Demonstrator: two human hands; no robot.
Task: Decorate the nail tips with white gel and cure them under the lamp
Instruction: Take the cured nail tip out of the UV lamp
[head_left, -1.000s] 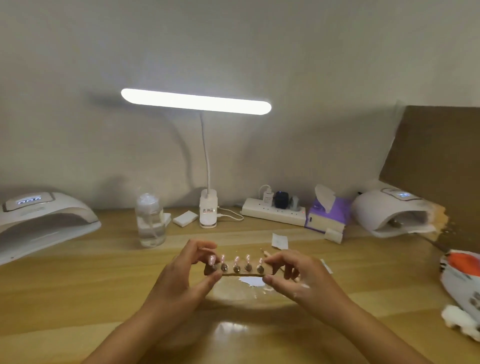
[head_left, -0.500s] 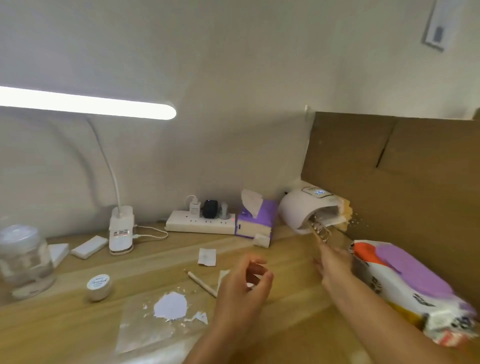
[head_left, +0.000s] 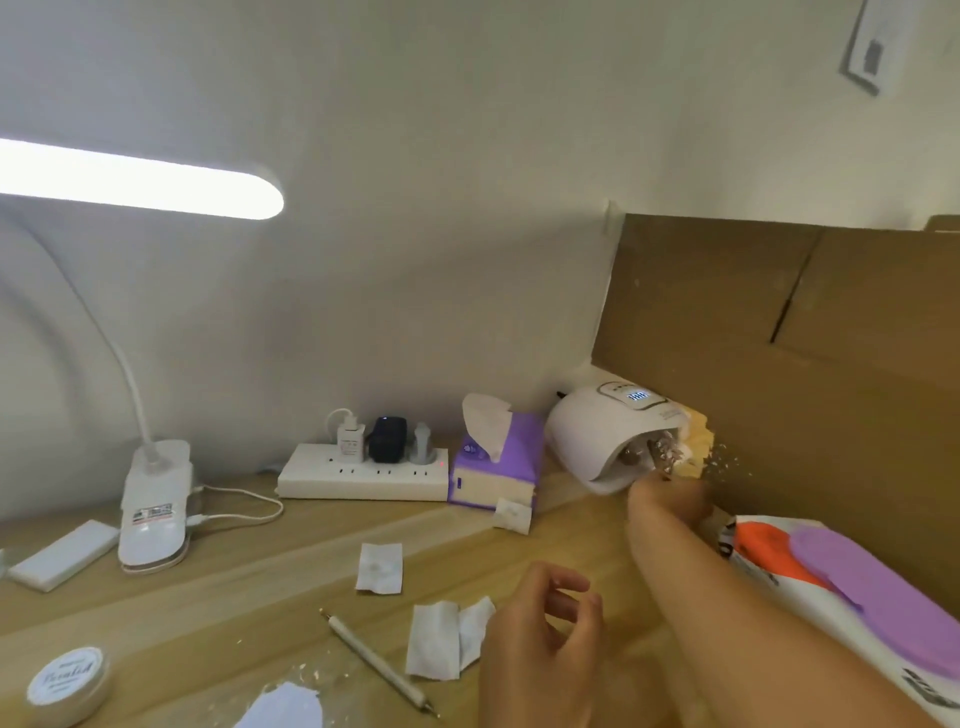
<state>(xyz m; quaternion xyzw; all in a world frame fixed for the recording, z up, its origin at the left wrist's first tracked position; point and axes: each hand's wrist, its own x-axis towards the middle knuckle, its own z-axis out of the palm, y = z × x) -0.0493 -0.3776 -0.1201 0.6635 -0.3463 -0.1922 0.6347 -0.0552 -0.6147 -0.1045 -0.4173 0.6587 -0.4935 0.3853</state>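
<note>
Step in hand: insert the nail tip holder (head_left: 666, 456) into the curing lamp (head_left: 597, 436).

- The right hand (head_left: 670, 501) is at the lamp mouth. Its fingers are blurred but appear pinched on the holder's near end. The holder sits just inside the opening.
- The left hand (head_left: 540, 639) hovers well short of the lamp, fingers loosely curled, holding nothing.
- Keep the holder level, tips upward.
- Slide it straight in, clear of the lamp's walls, so the wet gel is not smeared.
- Set it flat on the table (head_left: 260, 587) beneath the lamp, then release.
</note>
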